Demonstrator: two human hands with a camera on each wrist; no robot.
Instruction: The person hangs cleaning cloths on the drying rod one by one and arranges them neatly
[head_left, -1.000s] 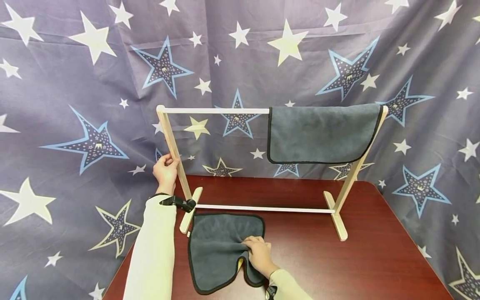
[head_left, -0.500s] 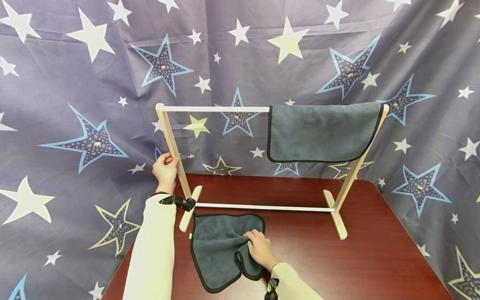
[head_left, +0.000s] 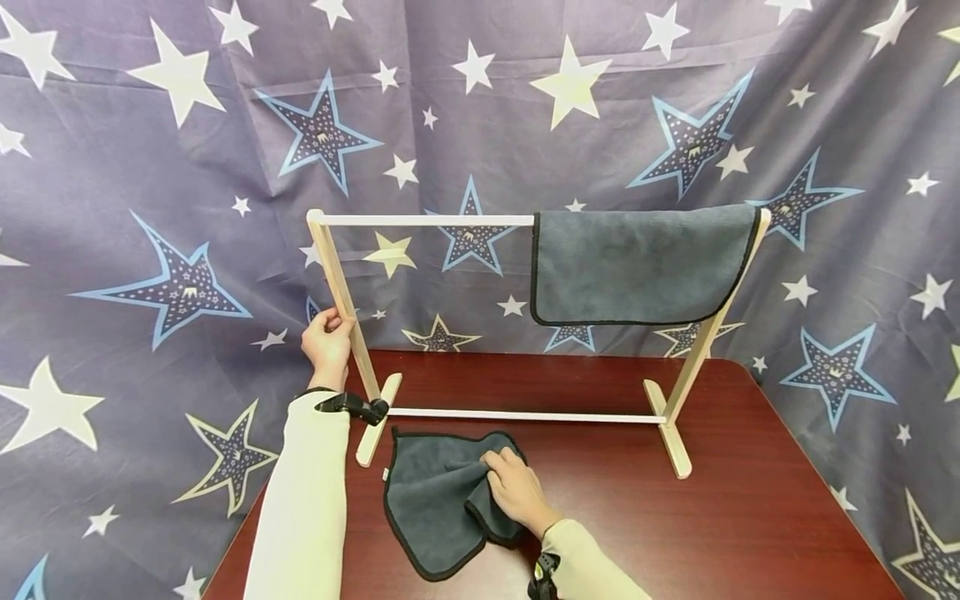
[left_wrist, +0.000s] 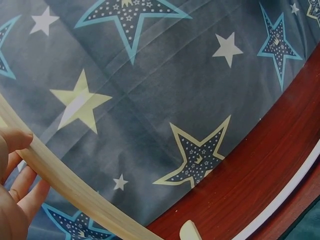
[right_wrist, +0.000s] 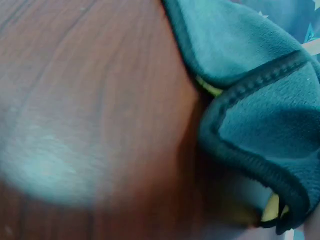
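Observation:
My left hand (head_left: 327, 346) holds the left upright (head_left: 341, 283) of a wooden rack, thumb and fingers on either side of the post in the left wrist view. On the table in front of the rack lies a dark grey cloth (head_left: 427, 500) with black edging and a small white tag. My right hand (head_left: 517, 492) pinches this cloth near its right side, bunching it into folds. A bit of yellow underside shows at the folded edge (right_wrist: 215, 120) in the right wrist view. A second grey cloth (head_left: 645, 267) hangs over the right half of the rack's white top bar (head_left: 427, 221).
The rack's lower white bar (head_left: 525, 415) runs just behind the lying cloth. Its right foot (head_left: 667, 429) stands on the reddish-brown table (head_left: 720, 517). Behind the table hangs a star-patterned curtain (head_left: 480, 125).
My right hand has gathered the lying cloth, drawing its left edge rightward and closing the gap in its front fold. The left hand keeps its hold on the post.

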